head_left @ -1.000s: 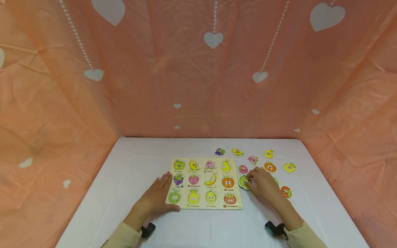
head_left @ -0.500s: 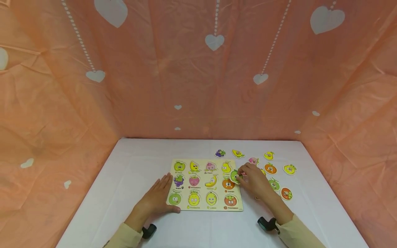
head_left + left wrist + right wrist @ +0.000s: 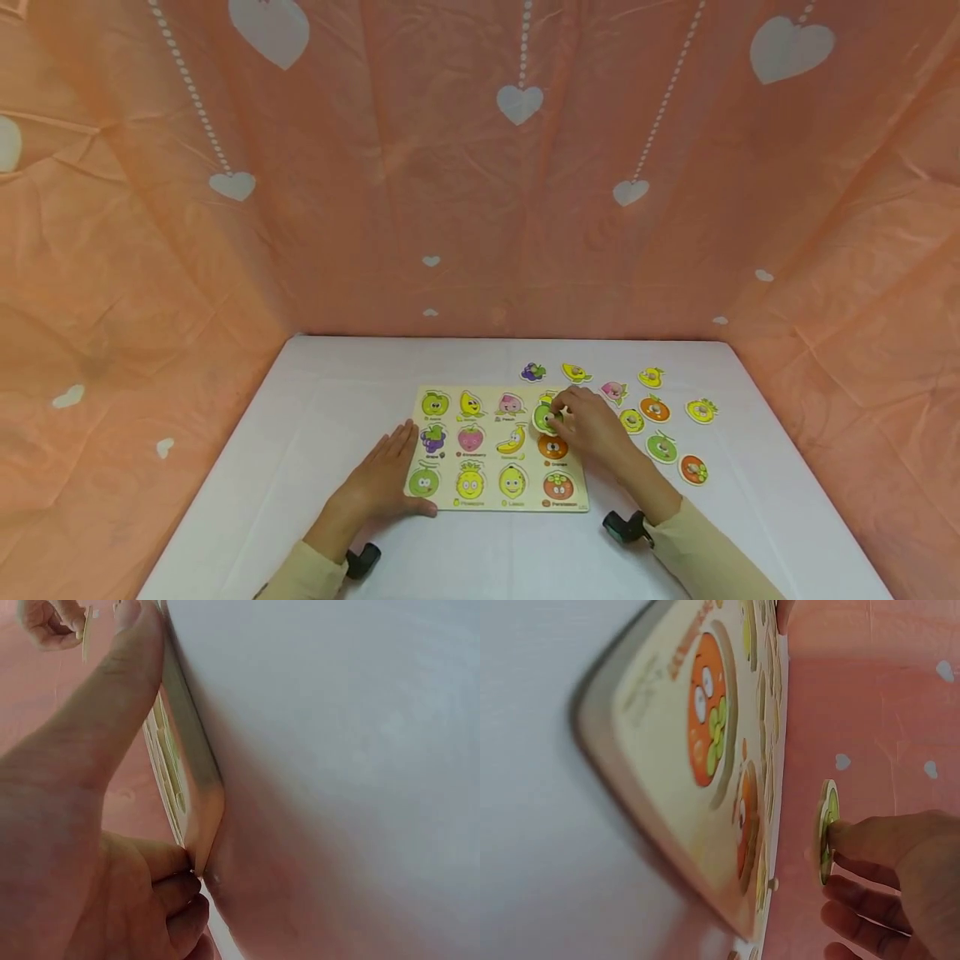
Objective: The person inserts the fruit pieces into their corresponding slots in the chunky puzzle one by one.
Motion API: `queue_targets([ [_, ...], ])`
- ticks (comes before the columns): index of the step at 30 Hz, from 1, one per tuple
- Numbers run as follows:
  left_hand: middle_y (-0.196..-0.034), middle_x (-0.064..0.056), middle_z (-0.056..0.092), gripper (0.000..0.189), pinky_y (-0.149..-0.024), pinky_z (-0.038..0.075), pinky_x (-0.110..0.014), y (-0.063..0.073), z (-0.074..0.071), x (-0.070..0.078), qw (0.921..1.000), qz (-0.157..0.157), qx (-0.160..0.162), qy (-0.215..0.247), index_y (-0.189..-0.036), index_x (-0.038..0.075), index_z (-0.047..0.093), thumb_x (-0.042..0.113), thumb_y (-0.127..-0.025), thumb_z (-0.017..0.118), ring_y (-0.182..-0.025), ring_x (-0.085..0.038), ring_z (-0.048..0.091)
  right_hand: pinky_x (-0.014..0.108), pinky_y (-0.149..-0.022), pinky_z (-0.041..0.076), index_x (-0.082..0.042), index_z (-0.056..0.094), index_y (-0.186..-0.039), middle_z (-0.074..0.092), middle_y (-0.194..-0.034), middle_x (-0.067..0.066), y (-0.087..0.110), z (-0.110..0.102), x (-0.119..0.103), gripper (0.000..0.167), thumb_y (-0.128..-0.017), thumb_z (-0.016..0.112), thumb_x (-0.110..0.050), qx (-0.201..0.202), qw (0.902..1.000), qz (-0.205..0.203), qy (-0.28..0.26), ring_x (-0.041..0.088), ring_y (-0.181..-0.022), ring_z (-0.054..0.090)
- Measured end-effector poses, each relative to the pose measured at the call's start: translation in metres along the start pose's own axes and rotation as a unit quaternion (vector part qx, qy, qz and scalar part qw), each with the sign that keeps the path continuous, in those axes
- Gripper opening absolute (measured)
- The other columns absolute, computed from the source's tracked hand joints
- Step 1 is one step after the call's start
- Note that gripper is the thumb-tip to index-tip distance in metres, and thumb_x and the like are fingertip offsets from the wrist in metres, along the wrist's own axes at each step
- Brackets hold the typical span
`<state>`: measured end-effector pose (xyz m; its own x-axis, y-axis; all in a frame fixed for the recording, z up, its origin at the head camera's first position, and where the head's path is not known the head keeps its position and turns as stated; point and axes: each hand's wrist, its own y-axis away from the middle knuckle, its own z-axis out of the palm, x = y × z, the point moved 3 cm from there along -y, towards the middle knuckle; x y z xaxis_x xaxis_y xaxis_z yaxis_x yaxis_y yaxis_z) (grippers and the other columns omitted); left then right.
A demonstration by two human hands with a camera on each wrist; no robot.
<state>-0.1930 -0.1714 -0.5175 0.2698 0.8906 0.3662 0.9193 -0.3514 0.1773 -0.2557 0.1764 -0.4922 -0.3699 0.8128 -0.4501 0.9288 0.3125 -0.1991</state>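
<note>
A wooden fruit puzzle board (image 3: 490,461) lies flat on the white table, with printed fruit pictures in its recesses. My left hand (image 3: 380,472) rests against its near left corner, fingers straight along the left edge and thumb (image 3: 127,667) along the front edge. My right hand (image 3: 595,422) pinches a green apple puzzle piece (image 3: 543,418) between thumb and fingers. In the right wrist view the apple piece (image 3: 829,832) is tilted on edge and clear of the board's surface. From the head it covers part of the pear recess (image 3: 548,398).
Right of the board lie loose knobbed pieces: green melon (image 3: 662,447), persimmon (image 3: 693,469), orange (image 3: 655,408), pineapple (image 3: 702,411), lemon (image 3: 632,421), peach (image 3: 614,392) and pear (image 3: 650,377). Grapes (image 3: 533,372) and a yellow piece (image 3: 576,372) sit behind it. Peach-coloured cloth (image 3: 480,275) surrounds the table.
My right hand has lifted the apple piece from the table right of the board and carried it left, over the board's upper right part. The left hand stays put.
</note>
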Motion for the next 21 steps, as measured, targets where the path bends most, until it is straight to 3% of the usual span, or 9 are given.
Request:
queue_targets([
  [8,-0.174,-0.029,0.022,0.137,-0.134,0.020,-0.053,-0.002,0.001,0.000,1.0000,-0.004,-0.006,-0.007,-0.164,-0.012,0.025,0.060,-0.071,0.095,-0.163,-0.041,0.021,0.048,-0.099,0.057,-0.016,0.074,-0.101,0.071,-0.107,-0.001,-0.011,0.006,-0.010,0.015,-0.094,0.085,-0.024,0.009,0.9991,-0.040,0.006,0.023,-0.102,0.064],
  [21,-0.173,-0.031,0.022,0.135,-0.134,0.020,-0.055,0.000,-0.003,0.005,1.0000,-0.001,-0.001,0.005,-0.163,-0.014,0.026,0.054,-0.071,0.097,-0.163,-0.043,0.022,0.042,-0.094,0.058,-0.016,0.073,-0.103,0.069,-0.105,-0.001,-0.029,0.014,-0.033,0.014,-0.096,0.083,-0.022,-0.008,0.9980,-0.056,-0.031,0.020,-0.101,0.063],
])
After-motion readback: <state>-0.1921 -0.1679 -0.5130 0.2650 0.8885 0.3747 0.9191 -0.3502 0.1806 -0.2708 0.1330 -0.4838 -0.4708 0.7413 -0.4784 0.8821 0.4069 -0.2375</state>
